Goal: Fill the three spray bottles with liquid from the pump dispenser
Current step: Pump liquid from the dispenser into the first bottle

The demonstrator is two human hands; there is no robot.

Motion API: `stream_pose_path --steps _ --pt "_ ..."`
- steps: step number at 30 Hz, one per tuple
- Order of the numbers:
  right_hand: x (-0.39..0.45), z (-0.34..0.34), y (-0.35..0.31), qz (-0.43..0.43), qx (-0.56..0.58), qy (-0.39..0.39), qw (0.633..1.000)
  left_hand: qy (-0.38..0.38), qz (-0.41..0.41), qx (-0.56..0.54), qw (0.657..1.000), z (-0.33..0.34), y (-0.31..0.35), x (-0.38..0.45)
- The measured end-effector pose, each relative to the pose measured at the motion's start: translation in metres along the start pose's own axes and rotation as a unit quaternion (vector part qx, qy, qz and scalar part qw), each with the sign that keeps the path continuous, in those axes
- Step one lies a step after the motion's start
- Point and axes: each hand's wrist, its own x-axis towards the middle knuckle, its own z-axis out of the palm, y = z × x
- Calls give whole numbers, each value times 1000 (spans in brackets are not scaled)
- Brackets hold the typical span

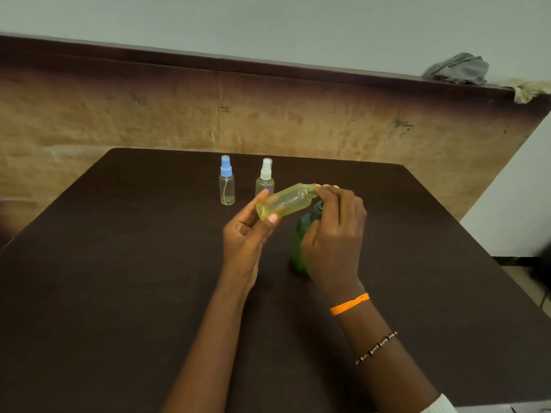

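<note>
Fingers [269,217] of the left hand [247,234] curl around the base end of a small yellow translucent plastic bottle [286,201], thumb on the near side and fingertips on the far side, holding it tilted nearly on its side above the table at the centre of the frame, with its neck toward the upper right. Fingertips of the right hand [334,234] pinch at that neck; whether a cap is on it cannot be told, since the fingers cover it. Directly below and partly behind the right hand stands a dark green plastic pump dispenser bottle [301,242] on the dark brown table [119,293]; its top is mostly hidden. Above and left of the hands, toward the table's far edge, two clear plastic spray bottles stand upright side by side and apart: one with a blue spray cap [226,181] to the left and one with a white spray cap [264,177] to the right, the latter's lower part hidden behind the yellow bottle. An orange band [349,304] and a beaded bracelet [376,347] circle the right wrist. A grey crumpled cloth [459,68] lies on the ledge at the upper right of the frame.
</note>
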Motion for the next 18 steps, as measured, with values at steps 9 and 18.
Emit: stream_pose_path --steps 9,18 --pt "12 -11 2 -28 9 -23 999 -3 0 2 1000 2 2 -3" --pt "-6 2 9 -27 -9 -4 1000 4 -5 -2 1000 -1 1 -5"
